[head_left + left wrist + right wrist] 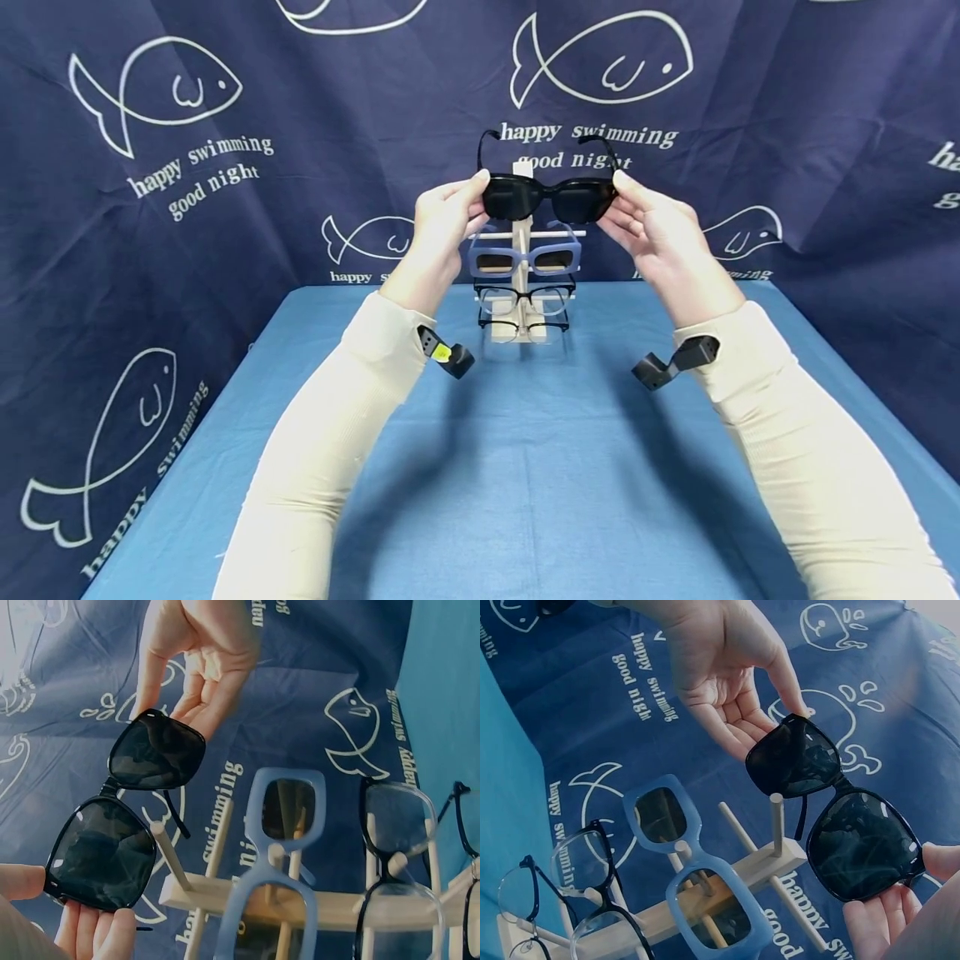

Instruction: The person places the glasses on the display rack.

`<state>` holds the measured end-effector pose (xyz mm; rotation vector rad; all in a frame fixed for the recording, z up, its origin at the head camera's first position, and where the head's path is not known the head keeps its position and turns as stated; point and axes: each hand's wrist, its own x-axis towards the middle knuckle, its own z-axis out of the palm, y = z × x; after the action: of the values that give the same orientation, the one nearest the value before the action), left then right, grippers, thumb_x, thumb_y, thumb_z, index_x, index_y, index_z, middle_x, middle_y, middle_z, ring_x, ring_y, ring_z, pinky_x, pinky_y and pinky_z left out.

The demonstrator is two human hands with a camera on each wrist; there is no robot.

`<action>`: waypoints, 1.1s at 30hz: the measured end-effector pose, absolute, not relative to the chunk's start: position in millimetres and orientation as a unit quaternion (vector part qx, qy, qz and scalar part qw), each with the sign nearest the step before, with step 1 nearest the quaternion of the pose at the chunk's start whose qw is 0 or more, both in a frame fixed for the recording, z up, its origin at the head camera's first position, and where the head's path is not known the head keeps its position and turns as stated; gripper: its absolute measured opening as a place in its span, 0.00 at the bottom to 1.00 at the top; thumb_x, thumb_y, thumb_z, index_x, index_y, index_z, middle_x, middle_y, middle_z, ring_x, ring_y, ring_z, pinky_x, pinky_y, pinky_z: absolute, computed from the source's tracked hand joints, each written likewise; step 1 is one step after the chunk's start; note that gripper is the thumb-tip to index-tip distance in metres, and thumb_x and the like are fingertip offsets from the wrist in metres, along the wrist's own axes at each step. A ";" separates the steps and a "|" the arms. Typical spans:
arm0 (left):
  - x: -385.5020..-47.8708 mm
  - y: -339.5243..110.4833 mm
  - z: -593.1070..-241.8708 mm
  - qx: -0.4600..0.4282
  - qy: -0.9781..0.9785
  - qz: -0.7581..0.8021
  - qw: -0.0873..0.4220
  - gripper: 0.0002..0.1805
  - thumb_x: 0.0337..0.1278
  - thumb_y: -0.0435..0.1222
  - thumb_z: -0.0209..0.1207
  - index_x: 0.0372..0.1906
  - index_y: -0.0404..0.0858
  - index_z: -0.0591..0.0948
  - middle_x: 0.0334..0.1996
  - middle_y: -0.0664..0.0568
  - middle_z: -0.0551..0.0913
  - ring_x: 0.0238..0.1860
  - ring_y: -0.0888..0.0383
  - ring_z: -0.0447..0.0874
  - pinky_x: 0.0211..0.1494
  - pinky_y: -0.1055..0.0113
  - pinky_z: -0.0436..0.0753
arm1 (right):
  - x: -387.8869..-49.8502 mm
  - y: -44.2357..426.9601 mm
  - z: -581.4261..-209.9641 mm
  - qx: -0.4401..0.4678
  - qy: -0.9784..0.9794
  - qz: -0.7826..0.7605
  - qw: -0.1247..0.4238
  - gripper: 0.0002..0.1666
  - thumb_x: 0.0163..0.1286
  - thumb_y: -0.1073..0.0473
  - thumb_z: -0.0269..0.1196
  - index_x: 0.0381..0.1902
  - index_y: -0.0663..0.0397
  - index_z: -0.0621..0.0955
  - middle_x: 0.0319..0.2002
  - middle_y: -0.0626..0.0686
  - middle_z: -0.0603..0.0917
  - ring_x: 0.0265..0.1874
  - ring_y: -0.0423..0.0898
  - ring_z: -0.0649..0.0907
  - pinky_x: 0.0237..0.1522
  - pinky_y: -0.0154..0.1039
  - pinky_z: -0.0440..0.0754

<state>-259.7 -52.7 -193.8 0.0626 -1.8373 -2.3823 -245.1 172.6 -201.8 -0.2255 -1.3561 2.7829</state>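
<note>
Black sunglasses (pixel 549 198) with dark lenses are held up between both hands, temples unfolded toward the back. My left hand (pixel 447 218) pinches the frame's left corner between thumb and fingers, and my right hand (pixel 657 233) pinches the right corner. The sunglasses are level with the top of a wooden display stand (pixel 776 859), in front of its upper post. From the wrist views they appear apart from the stand's top peg (pixel 171 855). Blue-framed sunglasses (pixel 525 260) hang on the stand just below.
Lower on the stand sit black-rimmed eyeglasses (pixel 525 298) and another pair of eyeglasses (pixel 522 328). The stand is at the back of a table with a blue cloth (pixel 525 467). A navy curtain (pixel 337 125) with white fish drawings hangs behind and at the sides.
</note>
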 end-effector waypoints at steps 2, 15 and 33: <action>-260.1 -54.7 -195.8 0.022 -0.606 -0.792 0.066 0.18 0.61 0.38 0.63 0.50 0.29 0.82 0.27 0.50 0.82 0.32 0.60 0.82 0.57 0.61 0.85 | -245.8 171.0 -201.8 -0.078 -0.445 0.892 0.019 0.13 0.58 0.64 0.71 0.41 0.57 0.82 0.35 0.53 0.82 0.36 0.45 0.81 0.64 0.41 0.77; -262.9 -66.2 -213.0 0.040 -0.604 -0.794 0.047 0.19 0.60 0.38 0.63 0.51 0.28 0.81 0.28 0.50 0.81 0.30 0.61 0.81 0.52 0.64 0.87 | -248.6 161.9 -212.5 -0.078 -0.481 0.873 0.009 0.11 0.59 0.62 0.71 0.38 0.57 0.81 0.27 0.51 0.84 0.27 0.43 0.84 0.35 0.35 0.89; -268.5 -69.9 -221.4 0.048 -0.595 -0.801 0.042 0.19 0.60 0.38 0.64 0.49 0.28 0.80 0.28 0.49 0.82 0.31 0.60 0.82 0.55 0.62 0.86 | -247.9 158.2 -215.2 -0.091 -0.474 0.876 0.001 0.10 0.59 0.62 0.71 0.37 0.56 0.81 0.26 0.52 0.83 0.27 0.45 0.85 0.36 0.36 0.89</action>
<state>-268.5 -69.9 -221.4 0.1466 -1.8218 -2.4511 -247.9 158.2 -215.2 -0.2850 -1.4896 2.7500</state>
